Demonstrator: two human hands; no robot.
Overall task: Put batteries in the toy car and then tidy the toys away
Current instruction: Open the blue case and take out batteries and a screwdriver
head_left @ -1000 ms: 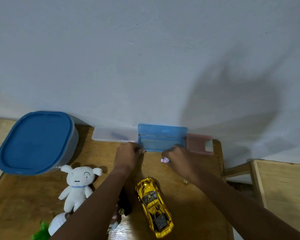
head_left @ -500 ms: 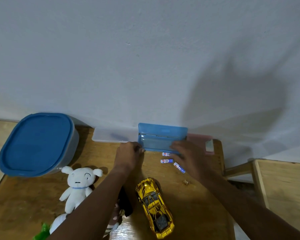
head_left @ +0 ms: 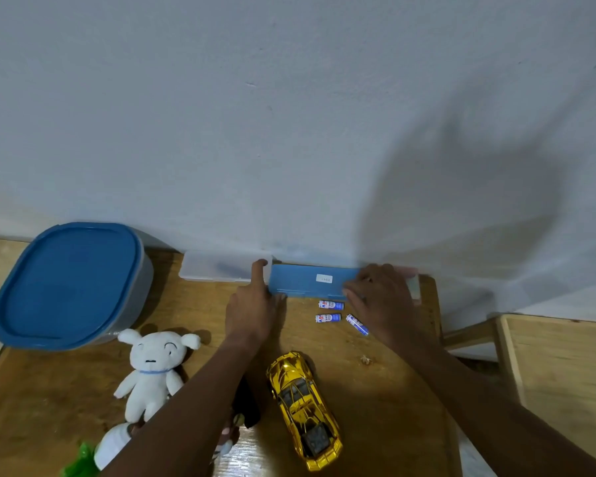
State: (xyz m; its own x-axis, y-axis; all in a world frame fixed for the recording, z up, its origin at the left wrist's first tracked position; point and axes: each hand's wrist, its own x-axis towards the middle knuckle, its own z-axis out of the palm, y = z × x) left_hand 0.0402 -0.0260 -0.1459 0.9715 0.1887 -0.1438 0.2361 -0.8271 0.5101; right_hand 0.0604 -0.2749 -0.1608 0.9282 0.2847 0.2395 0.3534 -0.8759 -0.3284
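Batteries (head_left: 328,318) just beside right hand (head_left: 379,297), perhaps

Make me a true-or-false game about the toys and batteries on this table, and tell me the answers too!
1. Three batteries lie on the table. True.
2. The gold toy car is inside the big tub. False: it sits on the table, and the tub's lid is on.
3. The left hand and the right hand both touch the blue case. True.
4. The blue case is open. False: its lid is down.
5. A hand holds the white plush dog. False: it lies on the table, unheld.
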